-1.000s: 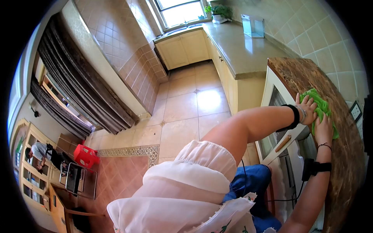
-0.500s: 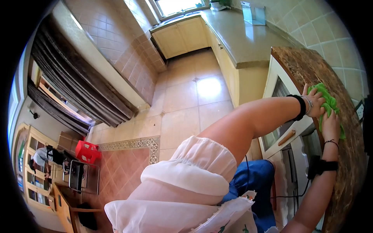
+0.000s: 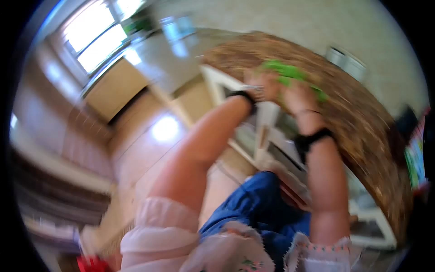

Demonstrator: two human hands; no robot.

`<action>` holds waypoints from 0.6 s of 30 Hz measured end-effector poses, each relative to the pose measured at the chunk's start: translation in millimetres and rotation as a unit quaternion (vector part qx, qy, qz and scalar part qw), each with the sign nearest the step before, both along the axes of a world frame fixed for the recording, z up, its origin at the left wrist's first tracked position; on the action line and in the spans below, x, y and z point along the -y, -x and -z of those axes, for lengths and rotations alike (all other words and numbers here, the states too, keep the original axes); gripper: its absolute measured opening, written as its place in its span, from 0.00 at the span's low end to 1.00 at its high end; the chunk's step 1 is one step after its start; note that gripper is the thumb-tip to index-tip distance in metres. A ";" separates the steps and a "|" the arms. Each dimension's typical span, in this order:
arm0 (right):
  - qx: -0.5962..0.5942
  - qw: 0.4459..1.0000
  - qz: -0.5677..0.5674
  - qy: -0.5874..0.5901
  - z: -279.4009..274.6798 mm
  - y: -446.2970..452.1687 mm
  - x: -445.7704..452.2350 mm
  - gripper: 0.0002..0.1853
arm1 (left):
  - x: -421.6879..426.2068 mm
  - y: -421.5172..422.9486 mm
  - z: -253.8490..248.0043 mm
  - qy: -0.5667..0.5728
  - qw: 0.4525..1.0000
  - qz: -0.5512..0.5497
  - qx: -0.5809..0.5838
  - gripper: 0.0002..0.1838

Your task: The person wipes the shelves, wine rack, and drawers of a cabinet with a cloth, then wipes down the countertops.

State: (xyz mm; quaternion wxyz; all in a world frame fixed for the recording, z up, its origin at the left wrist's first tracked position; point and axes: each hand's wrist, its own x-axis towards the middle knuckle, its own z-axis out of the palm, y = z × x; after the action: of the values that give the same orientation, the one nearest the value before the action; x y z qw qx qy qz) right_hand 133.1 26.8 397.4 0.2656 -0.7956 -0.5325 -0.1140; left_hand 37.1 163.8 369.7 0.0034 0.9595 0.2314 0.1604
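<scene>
A bright green cloth [image 3: 286, 70] lies bunched on a brown marble-patterned cabinet top [image 3: 349, 106], near its far end. My left hand [image 3: 265, 85], with a bracelet and a black band at the wrist, is closed on the cloth's left side. Close beside it, my right hand [image 3: 298, 96] grips the near side of the same cloth. Motion blur softens both hands, and some fingertips are hidden in the cloth's folds.
Below the top are white glass-paned cabinet doors [image 3: 267, 113], close to my knees. A lower grey counter [image 3: 181, 68] continues toward the window [image 3: 95, 34]. Wall sockets [image 3: 346, 61] sit behind the marble top. Dark and colourful items [image 3: 414, 149] stand at the right edge.
My view has swung to the right, so the hands and cloth now appear nearer the middle and more of the top shows. Both hands are still on the cloth.
</scene>
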 end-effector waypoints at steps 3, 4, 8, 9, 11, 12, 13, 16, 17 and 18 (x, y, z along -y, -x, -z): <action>0.020 0.998 0.041 -0.050 9.5 2.7 2.6 0.17 | -4.5 1.4 1.8 0.032 0.999 -0.020 0.013 0.30; -0.036 0.998 0.056 0.023 -0.7 4.7 8.4 0.17 | 18.8 1.1 -17.5 0.019 0.997 -0.057 -0.043 0.28; -0.011 0.991 0.135 -0.014 14.4 3.5 12.6 0.25 | 19.0 -7.5 -9.1 0.018 0.998 -0.058 -0.010 0.27; -0.010 0.992 0.124 0.001 14.6 8.4 5.9 0.26 | 11.6 -1.9 -8.0 0.018 0.998 -0.058 -0.012 0.27; -0.010 0.994 0.109 0.014 13.0 9.4 7.3 0.26 | 13.3 -1.5 -6.8 0.017 0.998 -0.054 -0.008 0.27; -0.022 0.995 0.095 0.022 12.4 7.8 8.7 0.27 | 12.7 -1.1 -6.8 0.018 0.998 -0.055 -0.007 0.27; -0.033 0.996 0.079 0.031 9.8 7.4 11.5 0.27 | 11.4 -0.9 -6.0 0.011 0.999 -0.046 -0.008 0.26; -0.072 0.992 0.024 0.098 -7.7 2.2 25.6 0.28 | 14.4 1.5 -6.0 0.003 0.999 -0.044 -0.009 0.26; -0.080 0.986 -0.017 0.146 -18.3 -6.7 33.9 0.30 | 13.6 0.3 -7.1 0.001 0.999 -0.046 -0.011 0.26; -0.105 0.981 -0.062 0.149 -23.8 -22.6 41.8 0.31 | 11.6 -0.2 -6.0 -0.002 0.999 -0.046 -0.005 0.26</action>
State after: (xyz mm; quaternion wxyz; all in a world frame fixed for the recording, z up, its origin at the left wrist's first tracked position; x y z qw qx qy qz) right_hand 155.7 -15.0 421.3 0.2051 -0.7993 -0.5608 0.0677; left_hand 37.3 152.2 375.7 -0.0069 0.9487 0.2750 0.1556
